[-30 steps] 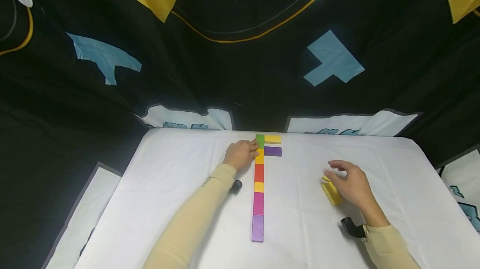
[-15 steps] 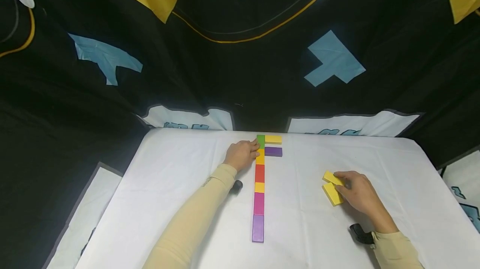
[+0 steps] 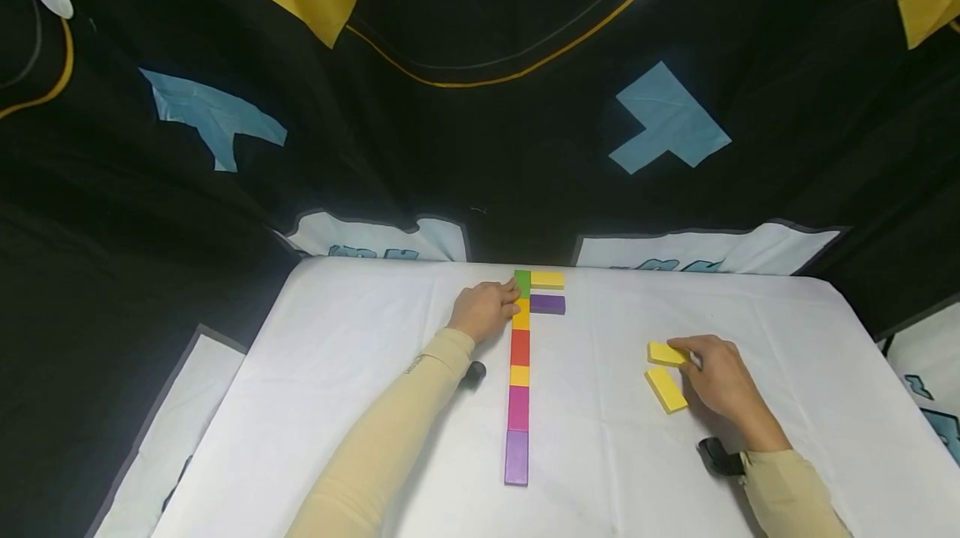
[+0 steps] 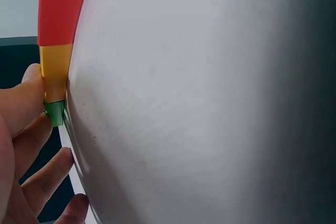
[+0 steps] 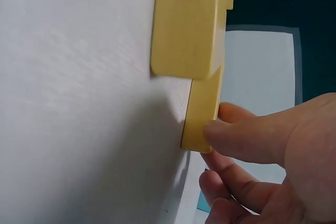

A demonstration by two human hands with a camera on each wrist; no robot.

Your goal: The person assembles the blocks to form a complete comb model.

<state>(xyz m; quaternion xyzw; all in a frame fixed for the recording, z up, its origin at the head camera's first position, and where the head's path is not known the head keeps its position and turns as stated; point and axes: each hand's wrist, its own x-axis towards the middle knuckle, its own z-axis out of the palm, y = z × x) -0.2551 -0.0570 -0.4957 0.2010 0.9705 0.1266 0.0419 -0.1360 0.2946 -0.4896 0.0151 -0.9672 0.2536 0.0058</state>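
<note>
A straight row of coloured blocks runs down the white table. At its far end my left hand (image 3: 482, 309) touches the left side of the green block (image 3: 523, 281) and the orange block (image 3: 521, 318) with extended fingers. To the right, my right hand (image 3: 718, 381) pinches the right end of a yellow block (image 3: 662, 353) between thumb and fingers; the right wrist view shows the thumb (image 5: 231, 135) on its near end. Just below lies a second yellow block (image 3: 666, 390), slanted and apart from the hand.
Nearer in the row come a red block (image 3: 520, 347), a small orange one, a magenta block (image 3: 518, 409) and a lilac block (image 3: 516, 458). Right of the row's far end lie a yellow bar (image 3: 547, 279) and a purple bar (image 3: 548, 304). A dark curtain (image 3: 450, 163) hangs behind the table (image 3: 360, 313).
My right hand has come down onto the upper yellow block and grips its end. That block has turned to lie more level and sits clear of the lower one. My left hand has stayed put.
</note>
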